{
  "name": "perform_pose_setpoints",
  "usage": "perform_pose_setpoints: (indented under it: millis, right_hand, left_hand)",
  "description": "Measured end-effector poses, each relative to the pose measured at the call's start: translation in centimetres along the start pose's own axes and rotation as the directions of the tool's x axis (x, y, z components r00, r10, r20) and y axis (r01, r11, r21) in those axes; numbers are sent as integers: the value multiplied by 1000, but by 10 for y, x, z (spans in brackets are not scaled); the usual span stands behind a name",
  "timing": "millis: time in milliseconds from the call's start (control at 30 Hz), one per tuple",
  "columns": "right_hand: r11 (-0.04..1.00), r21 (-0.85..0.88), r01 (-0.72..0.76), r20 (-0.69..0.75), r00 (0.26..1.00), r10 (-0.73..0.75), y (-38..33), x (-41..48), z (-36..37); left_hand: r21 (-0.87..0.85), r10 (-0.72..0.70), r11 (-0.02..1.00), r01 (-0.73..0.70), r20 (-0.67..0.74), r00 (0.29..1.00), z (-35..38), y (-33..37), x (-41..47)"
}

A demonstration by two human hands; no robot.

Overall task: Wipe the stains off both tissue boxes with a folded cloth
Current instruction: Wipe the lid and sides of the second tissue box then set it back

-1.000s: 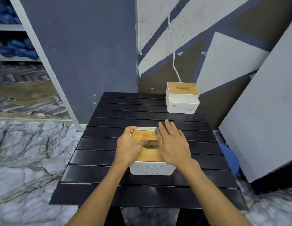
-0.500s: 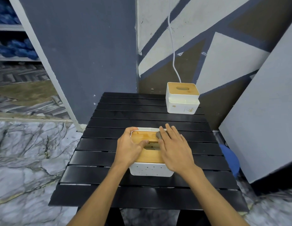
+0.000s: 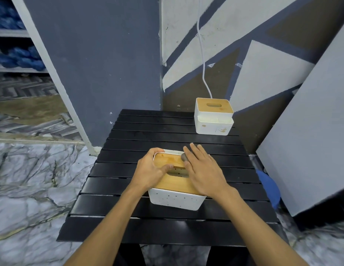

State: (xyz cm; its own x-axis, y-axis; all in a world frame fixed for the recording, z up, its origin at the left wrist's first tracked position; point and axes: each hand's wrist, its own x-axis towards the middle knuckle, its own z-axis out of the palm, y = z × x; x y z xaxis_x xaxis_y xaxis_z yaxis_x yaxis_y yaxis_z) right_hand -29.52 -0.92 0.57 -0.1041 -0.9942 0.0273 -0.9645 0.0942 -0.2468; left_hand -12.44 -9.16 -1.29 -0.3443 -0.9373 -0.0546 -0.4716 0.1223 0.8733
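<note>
centre of frame: near tissue box (image 3: 175, 199) on the black slatted table (image 3: 148, 135). left hand (image 3: 150, 169) curled round its left rim, thumb on the wooden lid (image 3: 175, 184); right hand (image 3: 203, 169) lay flat, fingers straight, pressing the grey folded cloth (image 3: 184, 156) at the lid's far corner. far tissue box (image 3: 213, 123), upper right, bore stains. risk: unpinched, the cloth could slip from under the fingers; a slack left grip would let the box skid.

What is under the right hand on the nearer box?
A bit of grey cloth peeks out beside the right hand, on the wooden lid. The hand hides the rest.
</note>
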Motion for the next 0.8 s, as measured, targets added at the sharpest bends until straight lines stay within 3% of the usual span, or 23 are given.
perform_pose_setpoints:
  millis: [200, 333, 400, 467, 600, 733, 800]
  right_hand:
    - [974, -11, 225, 97, 970, -222, 12, -12, -7]
    - [983, 6, 183, 57, 981, -183, 8, -16, -4]
    - [994, -19, 104, 6, 995, -104, 2, -17, 1]
    - [999, -32, 13, -74, 997, -16, -9, -19, 8]
    - [991, -5, -133, -189, 973, 130, -29, -25, 20]
    - [976, 99, -194, -202, 956, 210, -42, -29, 25]
    - [985, 86, -152, -249, 954, 169, -44, -33, 26]
  left_hand:
    - [152, 58, 983, -106, 294, 954, -22, 4, 25]
    - [271, 44, 953, -137, 323, 945, -24, 16, 34]
    - [313, 47, 942, -121, 235, 971, -19, 21, 31]
    - [313, 48, 948, -63, 57, 997, -11, 25, 19]
    - [140, -21, 988, 62, -279, 960, 8, 20, -13]
    - [13, -94, 994, 105, -355, 930, 24, 17, -20]
    - [-16, -102, 995, 103, -349, 932, 27, 17, -17]
